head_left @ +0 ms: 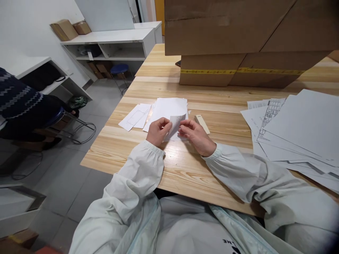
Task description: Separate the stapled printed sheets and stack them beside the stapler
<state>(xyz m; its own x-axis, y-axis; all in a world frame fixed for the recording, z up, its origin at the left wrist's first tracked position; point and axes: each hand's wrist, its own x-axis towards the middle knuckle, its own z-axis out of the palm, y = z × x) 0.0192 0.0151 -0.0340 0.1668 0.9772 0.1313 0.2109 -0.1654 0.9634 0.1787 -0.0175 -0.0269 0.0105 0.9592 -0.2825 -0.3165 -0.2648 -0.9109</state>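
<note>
A small printed sheet of paper point(174, 124) stands tilted and curled between my hands. My left hand point(158, 132) pinches its left edge between thumb and fingers. My right hand point(198, 137) has its fingers bent and closed at the sheet's right edge; its thumb is partly hidden. Under and behind the sheet lies a stack of white papers point(169, 106), its near part covered by my hands. To the left rest a few smaller paper slips point(134, 118) with line drawings. Just beyond my right hand is a cream, bar-shaped object point(202, 124), maybe a stapler.
Large cardboard boxes point(212, 31) are stacked across the back of the wooden table point(127, 148). Spread sheets of printed paper point(304, 127) cover the right side. On the left, a person point(21, 95) sits on a stool, with white shelves point(113, 37) and a blue stool point(119, 68) behind.
</note>
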